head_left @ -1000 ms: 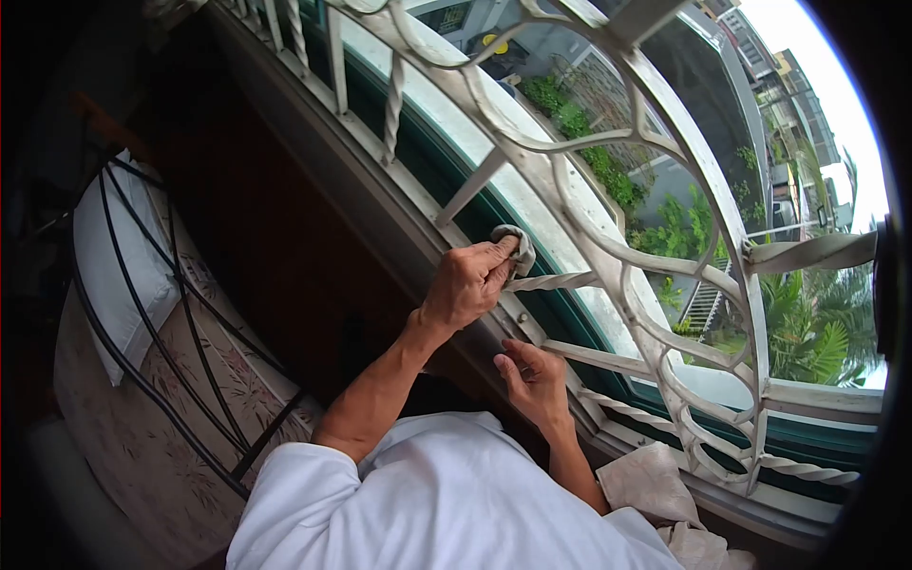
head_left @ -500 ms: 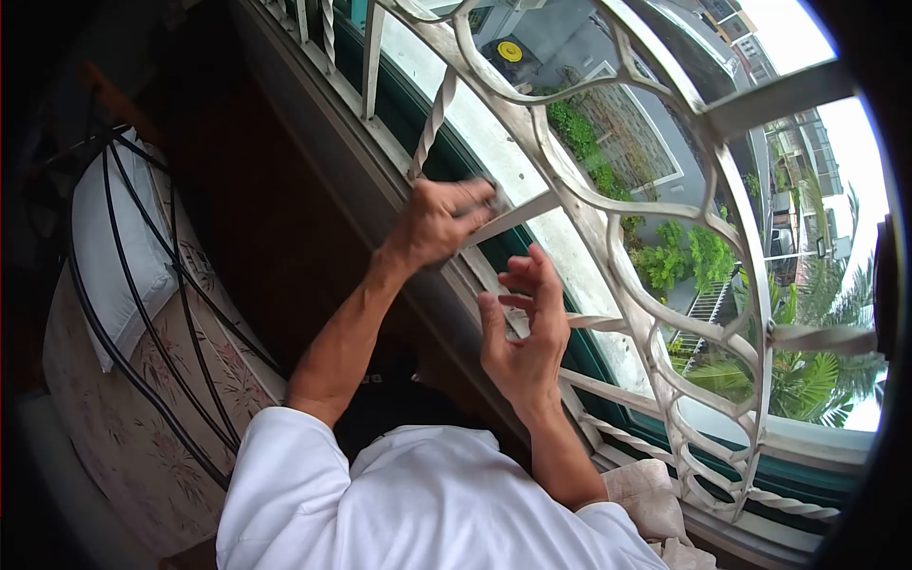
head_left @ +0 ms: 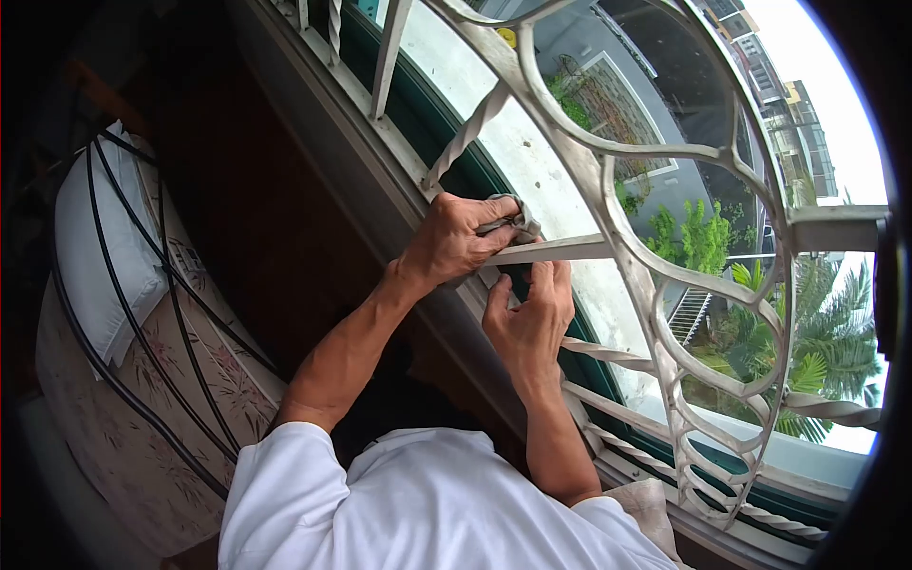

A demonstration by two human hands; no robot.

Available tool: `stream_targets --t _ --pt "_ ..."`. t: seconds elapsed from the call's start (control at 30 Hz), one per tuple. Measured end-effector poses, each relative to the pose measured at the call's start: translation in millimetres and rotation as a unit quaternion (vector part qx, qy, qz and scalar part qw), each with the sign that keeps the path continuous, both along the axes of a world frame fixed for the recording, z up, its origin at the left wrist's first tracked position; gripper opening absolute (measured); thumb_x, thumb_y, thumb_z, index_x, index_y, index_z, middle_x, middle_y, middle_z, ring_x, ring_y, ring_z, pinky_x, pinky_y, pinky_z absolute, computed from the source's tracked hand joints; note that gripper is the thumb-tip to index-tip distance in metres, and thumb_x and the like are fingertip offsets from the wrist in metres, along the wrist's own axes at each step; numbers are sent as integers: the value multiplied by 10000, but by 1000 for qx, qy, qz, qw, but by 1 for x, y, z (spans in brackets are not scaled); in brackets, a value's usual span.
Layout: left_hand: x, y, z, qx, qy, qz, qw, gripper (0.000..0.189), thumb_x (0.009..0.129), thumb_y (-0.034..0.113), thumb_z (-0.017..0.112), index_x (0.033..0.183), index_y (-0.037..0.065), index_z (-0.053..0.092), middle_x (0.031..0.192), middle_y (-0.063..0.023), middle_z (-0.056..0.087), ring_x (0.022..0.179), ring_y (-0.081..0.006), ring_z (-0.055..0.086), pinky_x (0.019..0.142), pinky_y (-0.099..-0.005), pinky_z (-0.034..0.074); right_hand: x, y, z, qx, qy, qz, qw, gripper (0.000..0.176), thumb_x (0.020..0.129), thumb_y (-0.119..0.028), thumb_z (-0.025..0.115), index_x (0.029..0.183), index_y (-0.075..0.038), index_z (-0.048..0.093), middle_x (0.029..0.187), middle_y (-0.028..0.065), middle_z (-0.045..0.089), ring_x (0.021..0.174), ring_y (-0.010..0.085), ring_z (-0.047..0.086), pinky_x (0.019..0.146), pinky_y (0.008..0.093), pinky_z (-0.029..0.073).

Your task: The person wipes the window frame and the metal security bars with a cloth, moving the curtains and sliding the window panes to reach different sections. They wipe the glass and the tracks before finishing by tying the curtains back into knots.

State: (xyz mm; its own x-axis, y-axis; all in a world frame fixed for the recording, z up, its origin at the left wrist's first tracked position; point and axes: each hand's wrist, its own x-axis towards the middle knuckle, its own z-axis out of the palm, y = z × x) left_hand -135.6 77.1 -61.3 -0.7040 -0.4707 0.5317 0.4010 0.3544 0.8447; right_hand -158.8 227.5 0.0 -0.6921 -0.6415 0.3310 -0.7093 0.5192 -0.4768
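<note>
A small grey cloth (head_left: pixel 513 217) is pinched in my left hand (head_left: pixel 456 236), at the left side of a flat white bar (head_left: pixel 560 250) of the window grille. My left fingers are closed on it and rest close to the bar. On the other side of the same bar, my right hand (head_left: pixel 532 318) is raised with its thumb apart from the bent fingers. Those fingertips are near the bar's underside, and nothing shows in them. Twisted white bars (head_left: pixel 467 135) stand on either side of the hands.
The curved white grille (head_left: pixel 632 261) extends across the right, with a green window frame (head_left: pixel 427 104) behind it. On the left are a bed with a floral cover (head_left: pixel 142 446), a white pillow (head_left: pixel 104 247) and black metal rods (head_left: pixel 122 318). Beige fabric (head_left: pixel 646 513) lies at the lower right.
My left hand has moved slightly right and down to the flat bar, and the cloth shows more clearly. My right fingers have come closer to the bar. The view has shifted a little.
</note>
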Motion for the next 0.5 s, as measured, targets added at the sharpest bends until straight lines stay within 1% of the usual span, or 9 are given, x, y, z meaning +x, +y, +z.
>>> stream_targets --t 0.03,0.07,0.13,0.17,0.27,0.37,0.43,0.47,0.5 --pt "-2 -4 -1 -103 32 52 993 250 891 50 729 1103 -80 714 938 -179 764 837 -219 764 675 -312 603 -2 0 -3 13 36 -5 999 524 788 -35 685 1287 77 572 1065 227 599 851 381 638 743 459 523" --pt "-1 -5 -3 -101 31 54 993 250 891 50 729 1103 -80 714 938 -179 764 837 -219 764 675 -312 603 -1 -1 -3 15 36 -3 999 524 788 -35 685 1287 77 572 1065 227 599 851 381 638 743 459 523" --pt "2 -11 7 -112 -50 204 971 185 889 106 714 1010 -34 710 799 -188 715 715 -321 727 620 -379 578 0 -2 -1 38 24 -19 999 514 769 -36 681 1249 106 564 1123 273 587 1020 435 604 863 482 511" --pt "0 -10 6 -113 -49 200 972 185 889 106 714 1010 -34 710 799 -188 715 715 -321 727 620 -379 578 0 -1 -1 38 25 -23 999 514 769 -36 681 1249 106 564 1123 273 587 1020 435 604 863 482 511" --pt "-13 -2 -4 33 -15 179 983 133 900 88 684 984 -14 700 754 -201 689 687 -332 711 590 -393 561 -4 2 -3 60 64 -6 996 575 769 -44 681 1305 114 547 1124 276 587 1015 420 609 840 473 517" --pt "-3 15 -6 -29 -8 155 987 179 897 98 688 1038 -9 716 779 -197 696 696 -343 707 585 -402 555 -7 -1 -3 68 77 25 994 608 781 -59 685 1342 121 531 1078 277 604 979 417 617 819 468 522" --pt "1 13 2 -81 -53 165 981 225 897 118 697 1078 -14 715 809 -202 705 717 -354 711 595 -408 556 -4 -7 -3 68 65 4 996 485 789 -78 705 1234 82 599 997 229 634 921 387 631 787 460 522" --pt "-3 8 3 -83 -51 169 981 225 897 118 697 1078 -14 715 809 -202 705 717 -354 711 595 -408 556 -3 -9 -2 65 67 7 996 485 789 -78 705 1234 82 599 997 229 634 921 387 631 787 460 522" --pt "-10 0 2 -76 -64 246 964 224 900 119 695 1073 -22 716 804 -205 704 724 -360 712 597 -412 555 2 -8 -1 56 51 7 997 408 788 -82 718 1159 54 615 957 199 639 886 372 635 755 457 520"
